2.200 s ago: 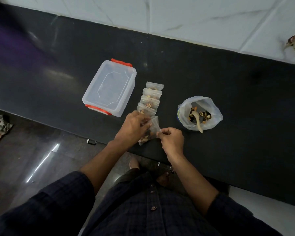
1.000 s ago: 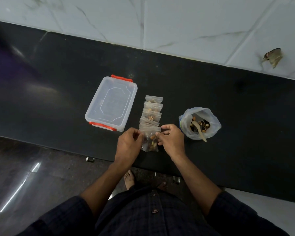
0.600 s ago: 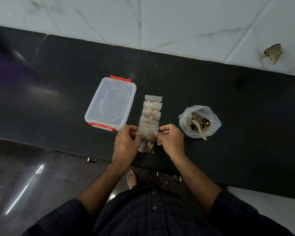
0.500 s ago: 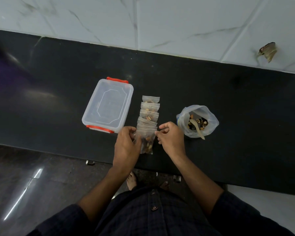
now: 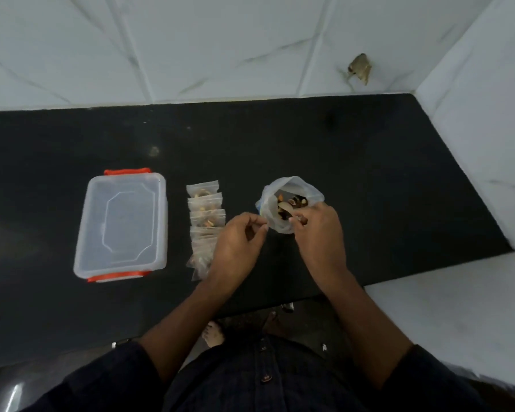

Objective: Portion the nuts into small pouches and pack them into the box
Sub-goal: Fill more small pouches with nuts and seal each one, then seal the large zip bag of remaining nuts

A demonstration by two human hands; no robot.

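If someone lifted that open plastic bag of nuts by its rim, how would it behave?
The bag of nuts looks thin and crumpled, so it would probably sag and lose its shape. Its mouth gapes open, so tilting it could spill nuts. It holds few nuts, so it is likely light.

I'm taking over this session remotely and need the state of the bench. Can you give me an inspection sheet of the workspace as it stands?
Surface: black countertop, glossy, against a white tiled wall.
Job's things: clear lidded box with orange clips, lid on; row of filled pouches overlapping beside it, none in the box that I can see; open bag of nuts with a pale scoop inside.
Clutter: nothing seen.
Grippers: left hand over the near end of the pouch row, fingertips pinched at the bag's rim; right hand curled at the bag's mouth, apparently on the scoop's handle.
Cables: nothing seen.
Surroundings: brownish scrap stuck on the wall; dark tiled floor below.
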